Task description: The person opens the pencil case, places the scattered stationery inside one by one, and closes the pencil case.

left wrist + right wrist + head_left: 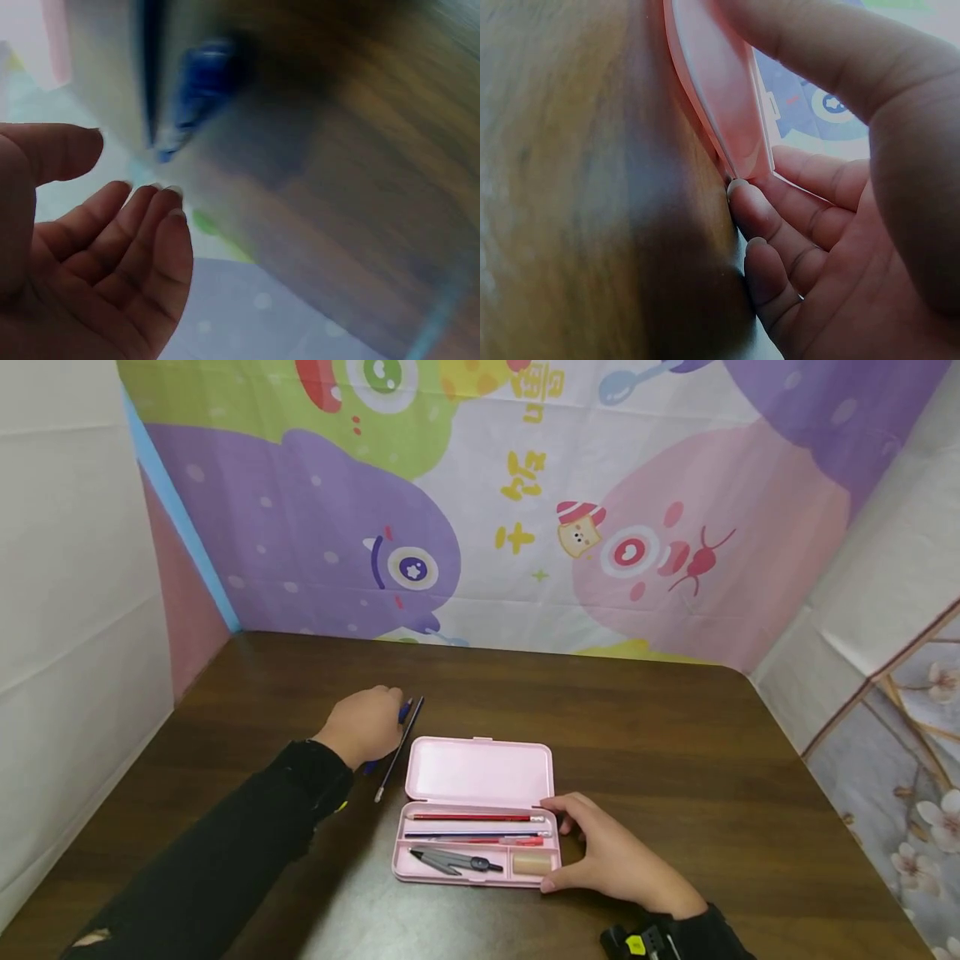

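Observation:
A pink pencil case (480, 770) lies on the table with its lid folded back. Inside are a red pencil (472, 817), a dark blue pencil (480, 835), a red pen (517, 841), a grey compass (453, 861) and a beige eraser (532, 863). My right hand (607, 852) grips the case's right end, thumb at the front corner and fingers at the back. Left of the case, my left hand (367, 724) hovers by a blue pen (206, 79) and a dark pencil (400, 750). Its fingers are loosely bent, with nothing between them and the thumb.
The brown wooden table (637, 727) extends around the case. Behind it hangs a cartoon-printed cloth (510, 602). White cloth (75, 568) closes off the left side, and a flower-printed cloth (915, 777) hangs at the right.

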`<state>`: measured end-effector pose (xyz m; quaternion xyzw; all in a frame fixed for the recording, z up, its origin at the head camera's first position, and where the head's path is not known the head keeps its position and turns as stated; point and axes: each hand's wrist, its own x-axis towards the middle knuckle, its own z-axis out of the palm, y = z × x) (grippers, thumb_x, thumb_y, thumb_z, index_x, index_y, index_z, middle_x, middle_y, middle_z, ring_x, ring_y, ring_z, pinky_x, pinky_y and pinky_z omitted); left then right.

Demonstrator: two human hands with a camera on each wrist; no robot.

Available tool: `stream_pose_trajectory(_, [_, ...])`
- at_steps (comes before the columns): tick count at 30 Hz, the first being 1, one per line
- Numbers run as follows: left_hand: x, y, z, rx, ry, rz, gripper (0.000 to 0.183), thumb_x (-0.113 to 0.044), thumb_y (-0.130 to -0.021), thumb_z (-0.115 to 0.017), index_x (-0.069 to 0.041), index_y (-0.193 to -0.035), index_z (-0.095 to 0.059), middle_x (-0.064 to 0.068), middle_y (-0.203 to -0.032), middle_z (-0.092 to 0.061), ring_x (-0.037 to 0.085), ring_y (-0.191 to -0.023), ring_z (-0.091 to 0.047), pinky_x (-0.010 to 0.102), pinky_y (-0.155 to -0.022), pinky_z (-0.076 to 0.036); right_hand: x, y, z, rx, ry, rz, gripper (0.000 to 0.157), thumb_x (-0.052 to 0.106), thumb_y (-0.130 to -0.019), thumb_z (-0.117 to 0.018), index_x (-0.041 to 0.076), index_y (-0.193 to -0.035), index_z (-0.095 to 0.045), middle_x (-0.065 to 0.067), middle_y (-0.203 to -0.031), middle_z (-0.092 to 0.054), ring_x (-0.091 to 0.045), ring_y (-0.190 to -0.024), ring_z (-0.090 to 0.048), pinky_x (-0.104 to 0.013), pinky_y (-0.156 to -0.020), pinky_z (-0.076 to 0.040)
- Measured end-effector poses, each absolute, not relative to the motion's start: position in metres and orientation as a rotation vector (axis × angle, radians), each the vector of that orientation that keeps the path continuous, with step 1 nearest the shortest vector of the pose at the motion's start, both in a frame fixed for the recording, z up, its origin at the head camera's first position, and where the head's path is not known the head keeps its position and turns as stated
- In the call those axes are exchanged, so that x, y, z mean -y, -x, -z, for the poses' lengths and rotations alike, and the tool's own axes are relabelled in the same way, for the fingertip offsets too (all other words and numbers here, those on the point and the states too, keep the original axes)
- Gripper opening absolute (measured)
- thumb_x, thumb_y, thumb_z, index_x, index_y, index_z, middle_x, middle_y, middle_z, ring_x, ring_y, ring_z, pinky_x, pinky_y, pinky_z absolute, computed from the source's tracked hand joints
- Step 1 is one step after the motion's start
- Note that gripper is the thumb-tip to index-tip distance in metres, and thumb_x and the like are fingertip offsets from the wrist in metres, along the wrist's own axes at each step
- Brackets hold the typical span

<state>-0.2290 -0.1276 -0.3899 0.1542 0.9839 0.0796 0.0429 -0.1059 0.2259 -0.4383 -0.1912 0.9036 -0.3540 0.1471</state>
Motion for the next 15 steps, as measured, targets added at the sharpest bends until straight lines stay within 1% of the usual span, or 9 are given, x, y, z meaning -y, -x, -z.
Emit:
stream_pose_trajectory(3, [0.131,0.234,0.396,-2.992,-0.482,-0.193,0.033,-0.017,-0.089,-0.06,0.0,-0.117,-0.058,0.014,-0.108,-0.062,0.028,-0.096,-0.061,0.043,-0.079,-0.052,-0.227,0.106,0.438,-2.603,0.551,1.019,0.091,0.057,-0.063,-0.084,0.026,-0.139,-0.045,0.005,-0.113,-0.047,-0.015,-0.103,-0.045,-0.036,-0.087,-0.041])
stream_pose_trajectory(6, [0.134,0.236,0.4,-2.977,-0.488,-0.19,0.037,-0.02,-0.09,-0.062,0.002,-0.12,-0.057,0.016,-0.111,-0.062,0.03,-0.1,-0.061,0.045,-0.083,-0.052,-0.227,0.106,0.439,-2.597,0.56,1.021,0.091,0.057,-0.063,-0.084,0.026,-0.139,-0.045,0.005,-0.113,-0.047,-0.015,-0.103,-0.045,-0.035,-0.087,-0.041])
stream_pose_trajectory(8, [0.136,0.237,0.402,-2.963,-0.479,-0.196,0.037,-0.021,-0.09,-0.063,0.002,-0.119,-0.057,0.016,-0.109,-0.062,0.029,-0.098,-0.062,0.045,-0.082,-0.052,-0.227,0.106,0.439,-2.592,0.562,1.024,0.091,0.057,-0.063,-0.084,0.026,-0.139,-0.045,0.005,-0.113,-0.047,-0.015,-0.103,-0.045,-0.035,-0.087,-0.041])
stream_pose_trajectory(11, [0.136,0.238,0.403,-2.943,-0.463,-0.225,0.035,-0.018,-0.087,-0.062,0.002,-0.115,-0.058,0.014,-0.102,-0.062,0.026,-0.09,-0.061,0.045,-0.08,-0.052,-0.227,0.105,0.439,-2.594,0.561,1.023,0.091,0.057,-0.063,-0.084,0.025,-0.139,-0.045,0.005,-0.113,-0.047,-0.015,-0.103,-0.045,-0.034,-0.087,-0.041])
stream_pose_trajectory(15, [0.135,0.241,0.405,-2.935,-0.425,-0.274,0.025,-0.013,-0.082,-0.062,0.0,-0.103,-0.059,0.01,-0.089,-0.06,0.023,-0.079,-0.057,0.043,-0.075,-0.051,-0.227,0.105,0.438,-2.603,0.555,1.03,0.092,0.057,-0.062,-0.085,0.025,-0.138,-0.046,0.004,-0.113,-0.048,-0.015,-0.103,-0.045,-0.035,-0.087,-0.041])
